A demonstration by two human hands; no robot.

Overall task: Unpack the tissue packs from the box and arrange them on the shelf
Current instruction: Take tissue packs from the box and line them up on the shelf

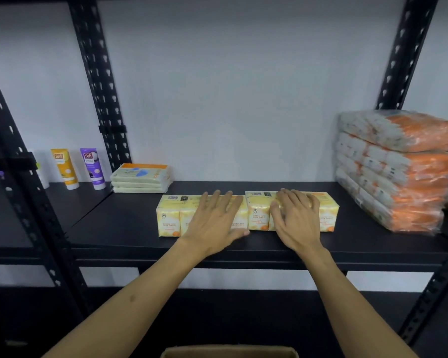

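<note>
Two yellow tissue packs lie side by side on the black shelf (pixel 119 228). My left hand (pixel 215 223) rests flat on the left pack (pixel 170 218), fingers straight over its top and front. My right hand (pixel 296 218) lies spread on the right pack (pixel 258 215), fingers straight. The two packs touch end to end. The top edge of the cardboard box (pixel 229 352) shows at the bottom of the view, below my arms.
A low stack of pale tissue packs (pixel 141 178) sits at the back left. A tall stack of orange-and-white wrapped packs (pixel 398 171) fills the right end. Two upright tubes (pixel 65 169) (pixel 93 169) stand on the neighbouring left shelf. Black perforated uprights (pixel 98 81) frame the shelf.
</note>
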